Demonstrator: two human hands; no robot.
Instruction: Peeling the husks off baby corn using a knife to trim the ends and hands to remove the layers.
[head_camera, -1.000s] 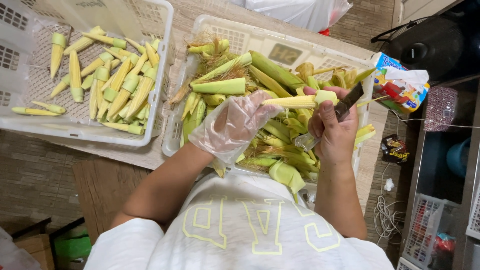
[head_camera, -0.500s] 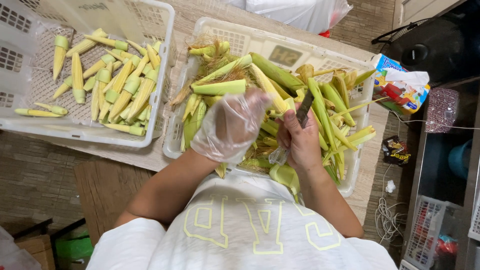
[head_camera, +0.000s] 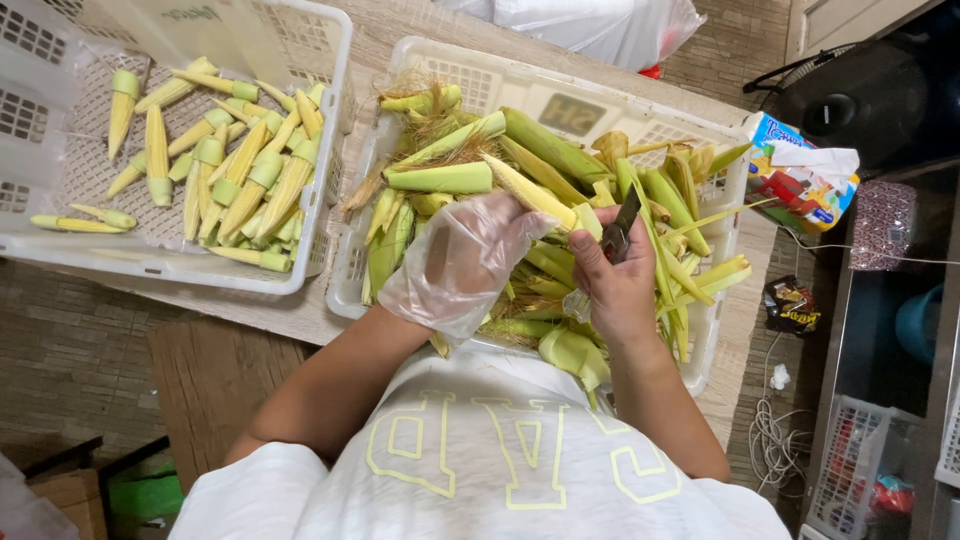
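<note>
Your gloved left hand (head_camera: 462, 262) grips a half-husked baby corn (head_camera: 532, 192) over the right-hand basket (head_camera: 560, 95), fingers closed around its lower end, while your bare right hand (head_camera: 618, 285) is clenched on a small knife (head_camera: 620, 226) whose dark blade points up and away from you, just beside the cob.

The blade sits close to the thin glove. If the husk gives way suddenly or the cob turns in the slick plastic, the edge could slide toward your left fingers; the glove looks too flimsy to stop it. The right thumb also lies near the blade, so a slip on wet husk could catch it, though the exact contact between edge and cob is hard to make out from this angle. A cut pressed too deep would likely score the pale kernel instead of only the green leaves.

The cob runs on a slant from your left palm up toward the basket's far side, its pale tip free and its thicker end under your fingers, touching the knife hand on its right. Beneath both hands the basket is heaped with unpeeled ears (head_camera: 545, 148) and loose husks (head_camera: 680, 275), some hanging over its near edge toward your shirt. The left-hand basket (head_camera: 320, 60), toward the left edge of the surface (head_camera: 300, 315), holds the peeled cobs (head_camera: 235, 175), well apart from your hands. A tissue pack (head_camera: 800, 185) rests at the right edge.
</note>
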